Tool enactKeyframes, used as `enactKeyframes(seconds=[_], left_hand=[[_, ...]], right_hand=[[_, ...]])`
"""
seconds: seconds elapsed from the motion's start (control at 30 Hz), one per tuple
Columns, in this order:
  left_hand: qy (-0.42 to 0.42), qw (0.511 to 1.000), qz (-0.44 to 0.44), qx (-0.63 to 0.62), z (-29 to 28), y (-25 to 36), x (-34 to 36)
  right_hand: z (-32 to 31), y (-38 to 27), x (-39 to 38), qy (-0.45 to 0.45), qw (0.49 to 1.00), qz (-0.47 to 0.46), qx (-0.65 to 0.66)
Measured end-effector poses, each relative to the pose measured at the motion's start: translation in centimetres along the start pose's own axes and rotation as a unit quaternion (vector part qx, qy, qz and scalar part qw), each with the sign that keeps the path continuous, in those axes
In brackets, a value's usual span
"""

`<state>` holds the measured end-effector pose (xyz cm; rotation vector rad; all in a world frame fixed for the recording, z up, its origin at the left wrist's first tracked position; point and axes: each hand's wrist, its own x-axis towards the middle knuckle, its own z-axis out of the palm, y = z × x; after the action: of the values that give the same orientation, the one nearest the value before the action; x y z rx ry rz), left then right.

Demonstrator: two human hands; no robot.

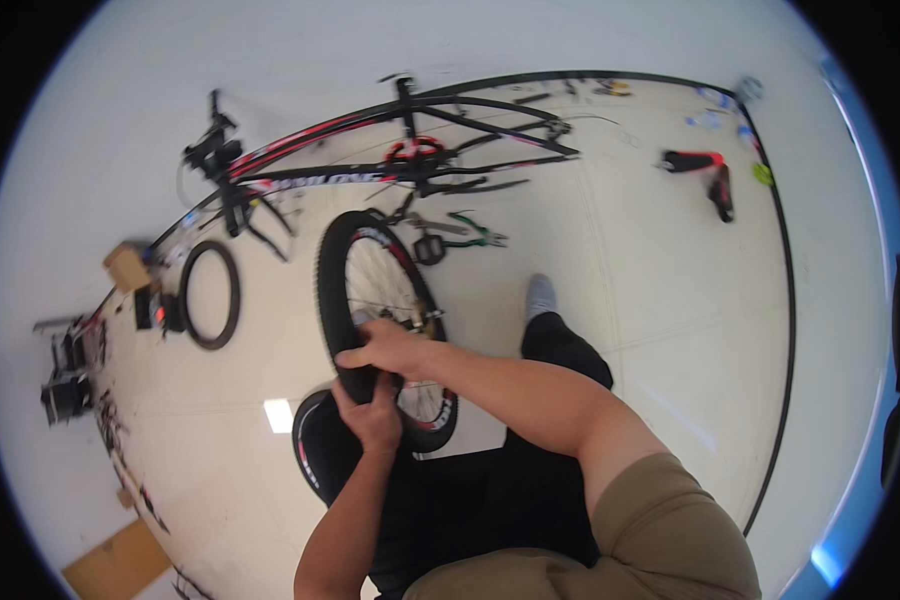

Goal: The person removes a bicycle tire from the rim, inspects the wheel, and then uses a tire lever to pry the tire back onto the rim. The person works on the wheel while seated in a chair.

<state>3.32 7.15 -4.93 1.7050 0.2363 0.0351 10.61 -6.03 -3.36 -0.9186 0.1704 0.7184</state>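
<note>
A bicycle wheel with a black knobby tyre stands tilted in front of my legs, its spokes and hub showing. My right hand grips the tyre on its near left side, thumb stretched across the tread. Just below it, my left hand is closed round the same tyre, its fingers partly hidden. A second wheel shows only in part beside my left leg. Beyond the held wheel lies a black and red bicycle frame with its handlebar and crank. Near the wheel are a pedal and green-handled pliers.
A loose tyre lies on the floor to the left, near a cardboard box. At the far right is a red and black folded object. Small parts line the wall, and a brown board lies at the lower left.
</note>
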Motion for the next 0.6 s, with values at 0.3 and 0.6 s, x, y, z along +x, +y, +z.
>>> enactKeyframes(seconds=[0.3,0.6], left_hand=[[-0.006,0.985,-0.029,0.170,0.3,2.7,0.6],[0.024,0.985,-0.033,0.169,-0.1,1.9,-1.1]], right_hand=[[-0.8,0.2,0.3,0.010,0.995,-0.029,0.092],[-1.1,1.8,0.3,-0.034,0.997,-0.020,0.072]])
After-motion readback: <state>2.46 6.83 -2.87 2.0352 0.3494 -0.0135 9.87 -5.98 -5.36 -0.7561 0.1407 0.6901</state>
